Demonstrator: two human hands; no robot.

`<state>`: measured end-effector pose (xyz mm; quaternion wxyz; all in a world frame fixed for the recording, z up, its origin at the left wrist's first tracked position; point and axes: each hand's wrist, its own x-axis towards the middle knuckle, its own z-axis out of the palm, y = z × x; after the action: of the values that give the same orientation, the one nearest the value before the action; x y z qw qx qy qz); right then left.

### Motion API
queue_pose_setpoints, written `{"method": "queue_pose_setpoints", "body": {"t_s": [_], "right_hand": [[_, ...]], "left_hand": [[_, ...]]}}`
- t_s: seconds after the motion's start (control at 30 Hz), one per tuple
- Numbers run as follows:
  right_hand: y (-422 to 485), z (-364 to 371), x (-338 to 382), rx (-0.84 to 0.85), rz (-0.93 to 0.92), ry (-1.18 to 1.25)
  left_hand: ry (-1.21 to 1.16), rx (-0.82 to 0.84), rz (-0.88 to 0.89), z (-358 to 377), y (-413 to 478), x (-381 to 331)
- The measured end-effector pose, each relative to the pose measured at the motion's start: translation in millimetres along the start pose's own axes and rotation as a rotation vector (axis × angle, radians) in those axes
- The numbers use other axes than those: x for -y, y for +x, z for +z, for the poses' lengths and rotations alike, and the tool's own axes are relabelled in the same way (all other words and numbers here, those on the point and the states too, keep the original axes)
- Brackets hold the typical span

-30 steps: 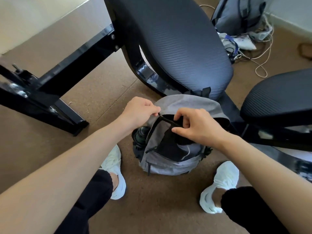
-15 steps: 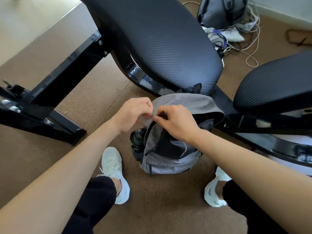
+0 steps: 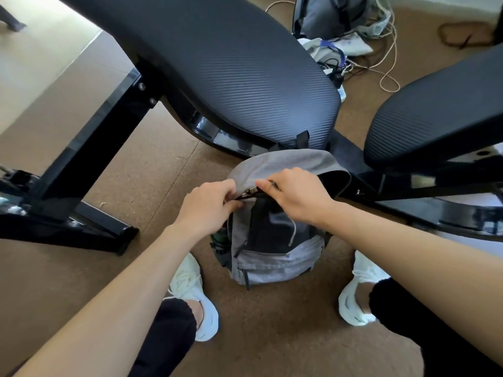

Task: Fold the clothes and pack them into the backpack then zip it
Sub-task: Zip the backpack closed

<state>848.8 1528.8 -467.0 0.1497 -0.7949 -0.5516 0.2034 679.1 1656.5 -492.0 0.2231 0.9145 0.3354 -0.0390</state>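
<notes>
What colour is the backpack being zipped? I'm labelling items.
Grey, with a dark front panel, shown in the head view: backpack.

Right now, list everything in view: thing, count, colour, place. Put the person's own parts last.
grey fabric backpack: one, grey with dark panel, upright on the floor between the feet, top partly open
metal zipper slider: one, silver, at the backpack's top between the hands
dark bottle: one, in the backpack's side pocket
black ribbed padded benches: two, behind the backpack
black metal frame: one, left
second grey backpack: one, far floor
tangled cords: several, white and black, far floor
brown floor: throughout
white sneakers: two, flanking the backpack
black trousers: bottom edge
left hand: pinching the backpack's opening
right hand: gripping the opening by the slider
</notes>
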Motion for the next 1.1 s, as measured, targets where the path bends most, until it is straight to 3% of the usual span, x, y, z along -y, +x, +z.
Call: {"method": "queue_pose_setpoints", "body": {"t_s": [0.23,0.4,0.53,0.67,0.77,0.87,1.0,1.1], "right_hand": [[-7,-26,-59,-0.087,0.263,0.205],[-12,-29,-76,0.025,0.258,0.466],[-10,-24,-75,0.005,0.200,0.478],[-11,-21,-70,-0.035,0.121,0.481],[-11,-20,-71,-0.078,0.071,0.446],[-13,-23,-76,-0.125,0.060,0.478],[-15,-23,-95,-0.210,0.273,0.514],[-16,-12,-122,-0.186,0.513,0.683]], "left_hand": [[0.069,-0.033,-0.145,-7,5,14],[0.062,-0.024,-0.260,-9,11,2],[-0.145,-0.189,-0.062,-10,19,-31],[-0.019,-0.179,0.227,-1,35,-68],[0.008,-0.108,0.216,8,47,-85],[-0.009,-0.199,0.130,10,54,-98],[0.015,-0.268,0.124,9,54,-104],[-0.017,-0.299,0.092,7,55,-97]]}}
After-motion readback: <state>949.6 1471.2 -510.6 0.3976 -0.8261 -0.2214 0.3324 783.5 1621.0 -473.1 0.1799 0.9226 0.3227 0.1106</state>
